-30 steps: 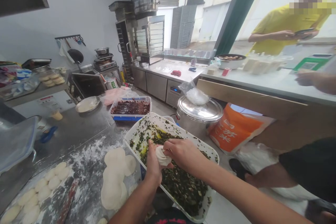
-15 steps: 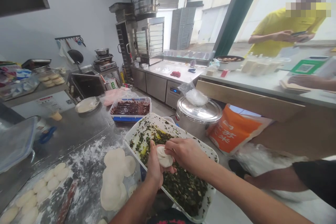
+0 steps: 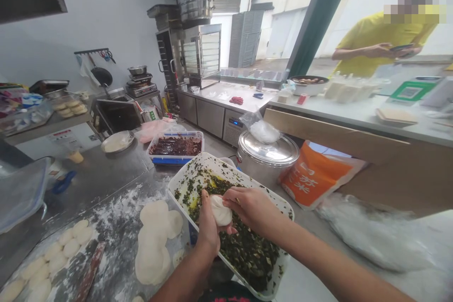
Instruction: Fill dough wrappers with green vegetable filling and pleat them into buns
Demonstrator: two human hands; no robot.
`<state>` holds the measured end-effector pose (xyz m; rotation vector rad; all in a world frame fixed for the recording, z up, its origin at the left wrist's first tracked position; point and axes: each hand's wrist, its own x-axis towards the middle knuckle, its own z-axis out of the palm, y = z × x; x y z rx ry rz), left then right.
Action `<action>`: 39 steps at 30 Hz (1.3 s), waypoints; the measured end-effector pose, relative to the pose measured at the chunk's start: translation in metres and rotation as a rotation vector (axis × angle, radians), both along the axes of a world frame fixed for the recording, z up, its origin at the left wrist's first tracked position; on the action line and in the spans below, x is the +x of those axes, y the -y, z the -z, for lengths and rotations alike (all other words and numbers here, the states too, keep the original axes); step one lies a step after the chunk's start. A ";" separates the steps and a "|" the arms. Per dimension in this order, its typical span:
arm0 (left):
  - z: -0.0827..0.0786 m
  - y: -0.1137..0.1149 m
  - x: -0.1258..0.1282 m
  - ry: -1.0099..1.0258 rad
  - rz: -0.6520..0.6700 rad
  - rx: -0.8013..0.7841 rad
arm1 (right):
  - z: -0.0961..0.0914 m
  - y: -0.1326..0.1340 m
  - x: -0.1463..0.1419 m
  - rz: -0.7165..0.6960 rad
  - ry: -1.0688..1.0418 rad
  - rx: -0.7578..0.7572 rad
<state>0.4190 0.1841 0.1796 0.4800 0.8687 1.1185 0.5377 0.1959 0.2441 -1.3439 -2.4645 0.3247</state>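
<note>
A white dough bun (image 3: pixel 221 211) rests in my left hand (image 3: pixel 208 224), whose fingers and palm cup it from the left and below. My right hand (image 3: pixel 249 205) pinches the pleated top edge of the bun, fingers pressed together. Both hands are over a white tub (image 3: pixel 287 210) of chopped dark green filling (image 3: pixel 253 257). Left of the tub, flat round dough wrappers (image 3: pixel 152 250) lie overlapped on the floured steel table (image 3: pixel 116 226). Small dough pieces (image 3: pixel 58 259) sit farther left, beside a brown rolling pin (image 3: pixel 91 271).
Behind the tub stands a container of dark red paste (image 3: pixel 177 146). A lidded steel pot (image 3: pixel 269 148) and an orange rice bag (image 3: pixel 314 174) are to the right. A person in a yellow shirt (image 3: pixel 375 42) stands beyond the counter (image 3: pixel 357 111).
The bun has turned slightly in my hands, which stay over the tub. Another person's arm and dark sleeve at the right, and a hand on the counter, have left the view.
</note>
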 end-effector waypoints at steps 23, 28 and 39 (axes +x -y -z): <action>0.001 0.000 -0.003 0.015 0.099 -0.026 | -0.009 0.001 -0.002 -0.063 -0.092 -0.056; -0.002 -0.002 -0.008 0.053 0.166 -0.053 | -0.008 -0.003 -0.004 -0.082 -0.038 -0.075; 0.000 -0.005 -0.009 -0.003 0.111 -0.083 | -0.002 -0.001 -0.005 -0.075 0.015 -0.028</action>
